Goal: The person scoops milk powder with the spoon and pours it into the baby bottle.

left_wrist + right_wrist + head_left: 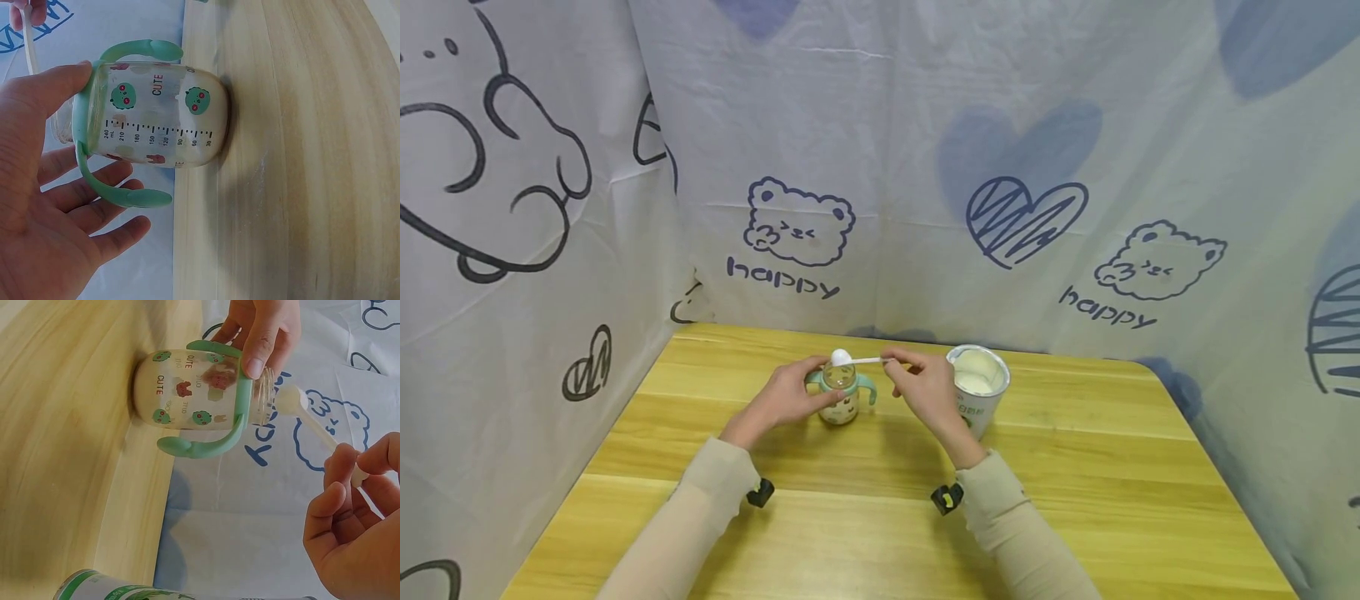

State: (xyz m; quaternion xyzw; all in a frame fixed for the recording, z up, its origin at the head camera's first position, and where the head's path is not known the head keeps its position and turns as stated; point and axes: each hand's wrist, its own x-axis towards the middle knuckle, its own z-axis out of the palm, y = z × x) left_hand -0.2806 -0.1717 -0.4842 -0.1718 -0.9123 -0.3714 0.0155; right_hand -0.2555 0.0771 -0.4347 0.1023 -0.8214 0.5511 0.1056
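A clear baby bottle with green handles and printed cartoon faces stands upright on the table, its lower part holding pale contents. My left hand holds it at the green collar, thumb on the near side and fingers behind. Between thumb and fingertips, my right hand pinches the long handle of a white scoop. The scoop's bowl is at the bottle's open mouth; whether powder is in it I cannot tell. Beside my right wrist stands an open can with pale powder inside, partly hidden by that forearm.
The wooden table reaches back to a white cloth printed with bears and hearts, hanging behind and at the sides. In the left wrist view, a faint pale smear marks the tabletop near the bottle.
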